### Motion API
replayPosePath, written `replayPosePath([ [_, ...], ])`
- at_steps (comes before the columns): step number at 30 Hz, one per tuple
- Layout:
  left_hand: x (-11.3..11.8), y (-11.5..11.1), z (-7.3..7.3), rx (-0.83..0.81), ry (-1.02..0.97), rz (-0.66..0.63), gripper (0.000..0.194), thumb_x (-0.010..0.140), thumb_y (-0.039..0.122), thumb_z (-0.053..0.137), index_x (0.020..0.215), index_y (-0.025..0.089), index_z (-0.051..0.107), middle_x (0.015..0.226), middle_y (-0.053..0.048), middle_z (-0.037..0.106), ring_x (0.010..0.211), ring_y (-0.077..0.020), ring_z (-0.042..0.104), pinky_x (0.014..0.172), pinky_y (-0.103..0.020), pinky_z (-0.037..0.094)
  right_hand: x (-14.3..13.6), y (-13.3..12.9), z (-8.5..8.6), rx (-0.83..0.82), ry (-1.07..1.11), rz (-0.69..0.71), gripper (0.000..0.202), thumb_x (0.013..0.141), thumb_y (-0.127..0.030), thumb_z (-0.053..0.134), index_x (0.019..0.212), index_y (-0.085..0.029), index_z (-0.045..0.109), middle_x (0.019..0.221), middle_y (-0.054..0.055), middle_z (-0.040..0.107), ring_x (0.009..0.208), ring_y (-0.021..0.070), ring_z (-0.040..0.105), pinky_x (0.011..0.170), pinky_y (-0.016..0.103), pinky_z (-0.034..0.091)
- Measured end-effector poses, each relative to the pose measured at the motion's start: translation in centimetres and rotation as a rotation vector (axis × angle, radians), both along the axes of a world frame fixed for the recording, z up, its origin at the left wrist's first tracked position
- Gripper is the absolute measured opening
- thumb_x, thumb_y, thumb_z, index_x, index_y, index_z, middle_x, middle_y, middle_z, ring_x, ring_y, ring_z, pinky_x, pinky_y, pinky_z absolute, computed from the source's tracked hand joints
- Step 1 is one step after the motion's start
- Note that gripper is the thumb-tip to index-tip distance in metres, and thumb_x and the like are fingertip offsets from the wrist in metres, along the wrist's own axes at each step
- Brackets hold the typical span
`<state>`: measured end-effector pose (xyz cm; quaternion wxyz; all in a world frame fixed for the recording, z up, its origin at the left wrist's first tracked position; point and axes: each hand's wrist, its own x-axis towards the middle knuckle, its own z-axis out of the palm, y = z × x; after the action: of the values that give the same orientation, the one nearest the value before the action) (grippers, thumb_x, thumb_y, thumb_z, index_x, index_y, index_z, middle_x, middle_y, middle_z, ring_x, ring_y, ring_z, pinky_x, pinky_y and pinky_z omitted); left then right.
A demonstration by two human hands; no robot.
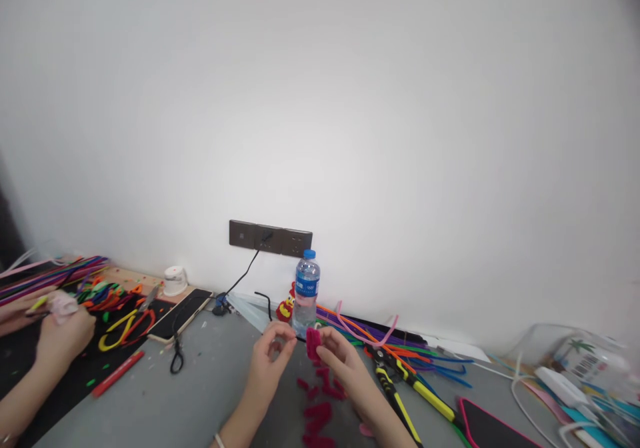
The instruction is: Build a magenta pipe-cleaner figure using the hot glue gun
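Note:
My right hand pinches a folded magenta pipe cleaner piece between thumb and fingers, upright above the table. Just left of it, my left hand has its thumb and forefinger pressed together. A thin dark bit shows at those fingertips, too small to name. Under and between my hands, several fuzzy magenta pieces lie on the grey table. A water bottle with a blue cap stands just behind my hands, next to a small red and yellow figure.
Yellow-black pliers, loose coloured pipe cleaners and a pink-edged phone lie right. Left are another phone, scissors, a red marker and another person's hands. A socket strip is on the wall.

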<state>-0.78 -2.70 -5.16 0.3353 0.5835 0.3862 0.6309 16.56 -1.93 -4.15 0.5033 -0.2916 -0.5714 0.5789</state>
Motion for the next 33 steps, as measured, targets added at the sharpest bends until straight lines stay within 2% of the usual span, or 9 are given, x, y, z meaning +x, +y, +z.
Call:
replayPosePath([
  [12,-0.1,-0.1,-0.2,-0.027,-0.038,-0.019,0.02,0.081,0.034,0.063,0.071,0.017,0.063,0.084,-0.007,0.063,0.082,-0.0208,0.06,0.068,-0.026,0.048,0.0,0.0,0.1,-0.017,0.008,0.001,0.028,0.077,-0.045,0.072,0.087,-0.021,0.062,0.081,0.0,0.059,0.076,0.0171,0.054,0.07,0.026,0.041],
  [19,0.2,0.0,0.2,-0.015,0.019,-0.022,0.011,0.072,0.024,0.065,0.064,0.018,0.063,0.077,-0.006,0.067,0.077,-0.0215,0.063,0.061,-0.025,0.049,-0.2,0.1,-0.2,-0.026,0.022,0.022,0.028,0.078,-0.045,0.071,0.087,-0.021,0.061,0.08,0.0,0.056,0.073,0.0166,0.052,0.066,0.026,0.039],
  [23,0.3,0.0,0.4,-0.013,0.023,-0.009,0.008,0.072,0.02,0.063,0.064,0.018,0.061,0.077,-0.006,0.067,0.077,-0.0212,0.063,0.062,-0.025,0.048,-0.3,0.1,-0.2,-0.042,0.026,0.029,0.029,0.076,-0.045,0.072,0.088,-0.021,0.061,0.08,0.0,0.056,0.072,0.0163,0.051,0.064,0.026,0.038],
  [29,0.3,0.2,-0.5,-0.056,-0.05,-0.053,0.011,0.074,0.024,0.064,0.067,0.018,0.058,0.07,-0.003,0.061,0.069,-0.0178,0.057,0.062,-0.025,0.045,-0.1,0.3,-0.4,-0.038,0.056,0.028,0.027,0.077,-0.043,0.072,0.09,-0.021,0.062,0.082,0.0,0.057,0.075,0.0168,0.053,0.068,0.027,0.039],
  [33,0.5,0.3,-0.9,-0.11,-0.119,-0.108,0.019,0.076,0.032,0.066,0.07,0.018,0.053,0.07,0.001,0.054,0.065,-0.0151,0.051,0.061,-0.024,0.043,-0.1,0.2,-0.4,-0.047,0.056,0.018,0.028,0.076,-0.044,0.073,0.088,-0.021,0.062,0.082,0.0,0.058,0.074,0.0169,0.053,0.068,0.027,0.04],
])
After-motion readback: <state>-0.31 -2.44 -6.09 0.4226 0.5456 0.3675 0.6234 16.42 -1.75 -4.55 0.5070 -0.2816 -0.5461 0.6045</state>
